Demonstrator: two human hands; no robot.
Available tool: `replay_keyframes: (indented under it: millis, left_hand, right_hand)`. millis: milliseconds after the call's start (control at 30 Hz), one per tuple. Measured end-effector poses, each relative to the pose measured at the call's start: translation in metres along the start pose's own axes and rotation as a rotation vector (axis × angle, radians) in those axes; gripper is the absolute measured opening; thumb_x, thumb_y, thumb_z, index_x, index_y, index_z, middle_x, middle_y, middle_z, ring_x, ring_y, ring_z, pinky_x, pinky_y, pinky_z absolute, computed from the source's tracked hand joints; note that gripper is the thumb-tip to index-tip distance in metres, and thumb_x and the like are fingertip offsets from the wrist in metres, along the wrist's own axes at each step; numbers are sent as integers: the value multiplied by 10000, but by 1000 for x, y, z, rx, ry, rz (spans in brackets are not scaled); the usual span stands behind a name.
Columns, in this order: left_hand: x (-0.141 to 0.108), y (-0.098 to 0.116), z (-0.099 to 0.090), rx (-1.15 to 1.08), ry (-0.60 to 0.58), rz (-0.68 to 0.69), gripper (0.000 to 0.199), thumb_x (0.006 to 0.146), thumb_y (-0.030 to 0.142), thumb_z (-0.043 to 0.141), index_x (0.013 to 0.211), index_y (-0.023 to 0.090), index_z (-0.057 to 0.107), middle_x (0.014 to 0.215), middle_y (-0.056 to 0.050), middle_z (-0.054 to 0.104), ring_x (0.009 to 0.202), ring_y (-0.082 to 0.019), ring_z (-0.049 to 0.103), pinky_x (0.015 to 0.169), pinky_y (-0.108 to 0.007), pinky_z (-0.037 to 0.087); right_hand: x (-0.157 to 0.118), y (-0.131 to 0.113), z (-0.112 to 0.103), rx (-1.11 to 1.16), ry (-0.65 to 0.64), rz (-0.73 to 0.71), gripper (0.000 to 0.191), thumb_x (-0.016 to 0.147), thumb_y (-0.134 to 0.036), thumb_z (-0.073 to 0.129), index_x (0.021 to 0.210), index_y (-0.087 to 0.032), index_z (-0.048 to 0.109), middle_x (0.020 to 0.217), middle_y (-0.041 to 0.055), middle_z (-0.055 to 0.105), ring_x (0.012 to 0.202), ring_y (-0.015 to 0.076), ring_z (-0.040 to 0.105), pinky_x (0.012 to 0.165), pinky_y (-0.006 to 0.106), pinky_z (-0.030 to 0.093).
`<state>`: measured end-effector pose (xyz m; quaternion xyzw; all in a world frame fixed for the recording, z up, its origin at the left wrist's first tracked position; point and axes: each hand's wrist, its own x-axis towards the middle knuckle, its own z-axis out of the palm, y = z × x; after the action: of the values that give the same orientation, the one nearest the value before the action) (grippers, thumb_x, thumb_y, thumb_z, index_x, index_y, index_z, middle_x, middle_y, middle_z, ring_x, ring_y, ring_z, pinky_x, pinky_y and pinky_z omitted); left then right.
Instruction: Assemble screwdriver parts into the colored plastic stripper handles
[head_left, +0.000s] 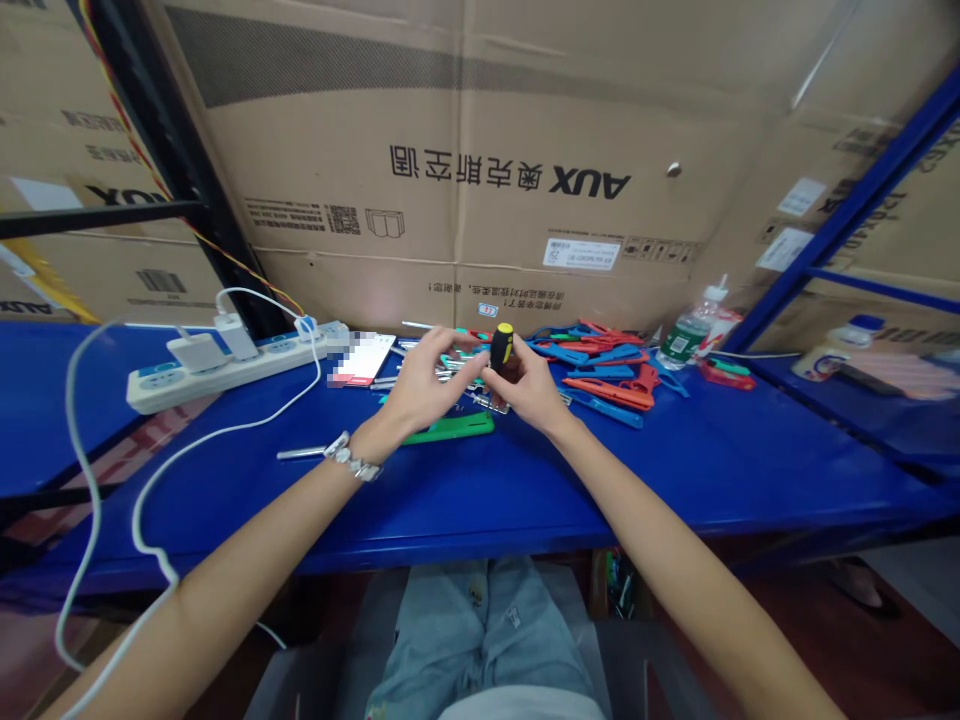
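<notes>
Near the middle of the frame, the right hand (534,383) has its fingers closed around the black-and-yellow handle of a screwdriver (502,345), held roughly upright with the yellow end uppermost. The left hand (431,380) is just beside it, its thumb and fingertips bent toward the handle; whether they pinch some small part, I cannot tell. The screwdriver's tip is hidden too. A green plastic piece (459,428) lies below the left hand on the blue tabletop (510,490), with red and blue plastic pieces (609,388) heaped to the right. Good handling here probably means keeping the shaft square to whatever it meets, pressing lightly while turning, and keeping the left fingertips clear of the tip.
</notes>
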<state>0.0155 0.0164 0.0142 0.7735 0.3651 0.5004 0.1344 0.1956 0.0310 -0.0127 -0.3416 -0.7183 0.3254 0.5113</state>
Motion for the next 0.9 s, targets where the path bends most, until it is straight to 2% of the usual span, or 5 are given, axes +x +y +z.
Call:
replay_keyframes:
  millis: [267,433,600,800,900]
  left_hand:
    - [36,15,30,-178,133,-23,280,830,426,794,816,181,658,786,-23,667,730,-151,586,692,-295,473]
    - [28,5,27,-268,127,-6,271,870,372,767,1069,193,721,894,-50,733,824,-180,660,764,-313,522]
    - [24,1,25,-372,-12,40,282,1022,401,554,1218,219,644,1123,-106,757,1039,-211,706,895,-352,552]
    - [25,7,39,-322,268,-50,337,809,426,839,989,206,658,978,-57,742,898,-184,699,814,-321,552]
    - [24,10,39,-402,235,-52,310,825,437,819,943,195,665,938,-55,749,880,-185,715,819,-320,570]
  right_hand:
    - [2,6,4,-151,85,18,415,783,-560,785,801,-248,511,573,-30,546,483,179,576,431,300,438]
    - [1,-1,-3,59,-69,45,503,830,-578,746,1159,-262,535,710,-32,597,528,163,614,441,282,492]
    - [2,-5,-12,85,-199,107,439,827,-627,730,849,-223,562,737,11,641,555,154,620,447,278,499]
    - [2,4,0,64,-82,75,524,706,-595,854,820,-252,475,621,-56,518,491,155,587,439,286,466]
    - [0,2,1,73,-55,87,535,726,-564,848,1021,-248,533,704,-45,545,505,146,588,429,277,463]
